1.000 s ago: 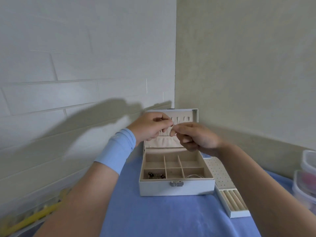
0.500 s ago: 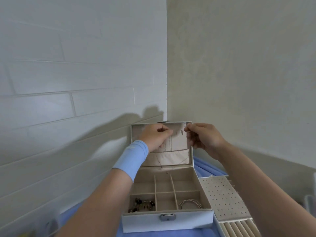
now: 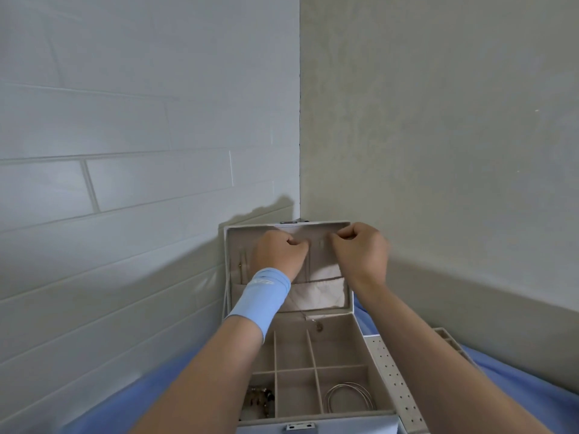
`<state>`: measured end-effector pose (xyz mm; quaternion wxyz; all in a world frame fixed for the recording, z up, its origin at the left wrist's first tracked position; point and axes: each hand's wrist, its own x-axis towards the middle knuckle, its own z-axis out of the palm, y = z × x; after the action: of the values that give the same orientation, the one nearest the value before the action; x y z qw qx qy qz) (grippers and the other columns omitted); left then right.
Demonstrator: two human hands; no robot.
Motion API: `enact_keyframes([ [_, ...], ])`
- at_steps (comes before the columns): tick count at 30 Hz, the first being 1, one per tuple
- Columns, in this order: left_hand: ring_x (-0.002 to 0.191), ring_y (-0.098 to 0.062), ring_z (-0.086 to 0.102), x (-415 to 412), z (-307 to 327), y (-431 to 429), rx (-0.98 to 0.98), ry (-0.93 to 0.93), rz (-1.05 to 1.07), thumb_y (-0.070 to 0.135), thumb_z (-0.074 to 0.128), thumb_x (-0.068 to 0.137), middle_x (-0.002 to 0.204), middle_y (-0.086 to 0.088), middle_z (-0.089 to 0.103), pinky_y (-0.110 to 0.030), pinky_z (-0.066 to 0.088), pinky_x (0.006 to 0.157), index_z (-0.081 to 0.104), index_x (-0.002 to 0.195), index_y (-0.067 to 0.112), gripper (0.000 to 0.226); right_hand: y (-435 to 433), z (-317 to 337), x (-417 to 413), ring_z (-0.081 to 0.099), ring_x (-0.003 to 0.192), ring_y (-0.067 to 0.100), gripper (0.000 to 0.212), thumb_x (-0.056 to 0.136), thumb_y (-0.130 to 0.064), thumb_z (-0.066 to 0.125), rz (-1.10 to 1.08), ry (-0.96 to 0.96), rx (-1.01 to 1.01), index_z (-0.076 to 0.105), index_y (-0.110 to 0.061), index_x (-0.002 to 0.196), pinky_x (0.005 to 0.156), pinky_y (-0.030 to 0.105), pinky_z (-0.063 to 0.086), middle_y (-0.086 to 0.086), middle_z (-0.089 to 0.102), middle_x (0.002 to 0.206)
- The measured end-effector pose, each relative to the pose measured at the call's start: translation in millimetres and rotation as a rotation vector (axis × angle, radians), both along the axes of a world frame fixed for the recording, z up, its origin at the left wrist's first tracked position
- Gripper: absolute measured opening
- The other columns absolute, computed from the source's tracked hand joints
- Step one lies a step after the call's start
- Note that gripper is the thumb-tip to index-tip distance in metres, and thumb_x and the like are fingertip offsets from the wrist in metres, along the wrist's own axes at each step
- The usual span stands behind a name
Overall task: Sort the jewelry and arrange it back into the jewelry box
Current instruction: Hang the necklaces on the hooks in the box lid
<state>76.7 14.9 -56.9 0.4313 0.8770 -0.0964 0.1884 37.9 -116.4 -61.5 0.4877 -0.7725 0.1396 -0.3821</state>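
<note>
left hand [image 3: 279, 255] + right hand [image 3: 360, 252] pinch necklace [image 3: 319, 327] | inside jewelry box [image 3: 360, 422] lid

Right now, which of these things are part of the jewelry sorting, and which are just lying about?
Part of the job: jewelry box, necklace pinched by left hand and right hand, bangles, small dark pieces front-left, perforated tray.
Just lying about: blue cloth, wristband.

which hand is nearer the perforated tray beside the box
Right. The right hand is at the lid's right end, above the perforated tray; the left hand is further left.
</note>
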Motion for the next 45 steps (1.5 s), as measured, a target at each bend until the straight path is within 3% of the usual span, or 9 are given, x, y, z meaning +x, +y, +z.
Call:
enact_keyframes([
  [7,0.051,-0.018,0.022,1,-14,0,-0.027,0.059,-0.030,0.028,0.064,0.084,0.048,0.003,0.021,-0.024,0.022,0.050,0.025,0.049,0.019,0.053,1,-8,1,0.058,0.065,0.020,0.014,0.078,-0.012,0.062,-0.007,0.068,-0.146,0.061,-0.012,0.064,0.058,0.034,0.048,0.000,0.064,0.063],
  [10,0.051,-0.018,0.036,-1,-18,6,0.003,0.114,-0.105,0.029,0.063,0.086,0.050,0.001,0.036,-0.027,0.035,0.053,0.037,0.053,0.017,0.044,1,-17,-3,0.050,0.060,0.019,0.014,0.077,-0.011,0.060,0.006,0.139,-0.169,0.061,-0.003,0.065,0.058,0.038,0.050,0.010,0.064,0.067],
  [17,0.060,-0.019,0.067,-32,-21,17,-0.123,0.361,-0.463,0.022,0.057,0.097,0.071,-0.005,0.070,-0.029,0.059,0.064,0.065,0.085,0.004,0.023,7,-29,-27,0.059,0.052,0.019,0.038,0.099,-0.031,0.055,0.438,0.391,0.262,0.073,0.000,0.090,0.046,0.025,0.043,0.008,0.071,0.073],
  [22,0.087,-0.017,0.072,-41,-25,30,0.174,0.397,-0.584,0.037,0.056,0.095,0.092,0.003,0.076,-0.036,0.057,0.087,0.075,0.097,0.017,0.028,7,-31,-35,0.062,0.066,0.024,0.033,0.098,-0.021,0.061,0.584,0.315,0.284,0.066,0.012,0.096,0.069,0.035,0.051,0.021,0.070,0.082],
  [24,0.092,-0.019,0.070,-41,-27,33,0.241,0.369,-0.510,0.039,0.056,0.093,0.094,-0.001,0.076,-0.043,0.055,0.091,0.075,0.097,0.018,0.029,4,-29,-38,0.066,0.070,0.018,0.026,0.097,-0.018,0.061,0.538,0.303,0.220,0.071,0.006,0.095,0.067,0.028,0.049,0.015,0.076,0.088],
  [28,0.091,-0.010,0.069,-49,-29,23,0.128,0.322,-0.441,0.036,0.055,0.095,0.101,0.009,0.072,-0.032,0.056,0.086,0.065,0.121,0.030,0.028,-3,-21,-41,0.058,0.068,0.005,0.022,0.095,-0.018,0.061,0.472,0.261,0.082,0.076,-0.005,0.086,0.056,0.010,0.042,0.000,0.071,0.077],
  [35,0.064,-0.006,0.058,-60,-29,7,-0.093,0.444,-0.513,0.032,0.058,0.095,0.089,0.014,0.076,-0.015,0.042,0.061,0.070,0.102,0.030,0.014,-13,-24,-43,0.054,0.054,-0.008,0.017,0.095,-0.021,0.066,0.426,0.219,-0.020,0.078,-0.014,0.087,0.058,0.012,0.043,-0.013,0.065,0.064],
  [40,0.062,-0.009,0.057,-57,-25,11,-0.144,0.391,-0.496,0.026,0.061,0.095,0.085,0.006,0.076,-0.013,0.040,0.051,0.074,0.094,0.018,0.015,-20,-21,-49,0.046,0.052,0.009,0.022,0.094,-0.011,0.057,0.510,0.378,-0.002,0.076,-0.003,0.087,0.048,0.018,0.036,-0.003,0.057,0.062],
  [45,0.061,0.002,0.060,-49,-20,12,-0.082,0.294,-0.473,0.022,0.067,0.092,0.075,0.011,0.070,-0.008,0.042,0.056,0.077,0.096,0.020,0.011,-10,-26,-54,0.046,0.047,0.011,0.021,0.089,-0.007,0.059,0.711,0.588,-0.093,0.076,-0.018,0.092,0.042,0.021,0.035,-0.002,0.062,0.067],
])
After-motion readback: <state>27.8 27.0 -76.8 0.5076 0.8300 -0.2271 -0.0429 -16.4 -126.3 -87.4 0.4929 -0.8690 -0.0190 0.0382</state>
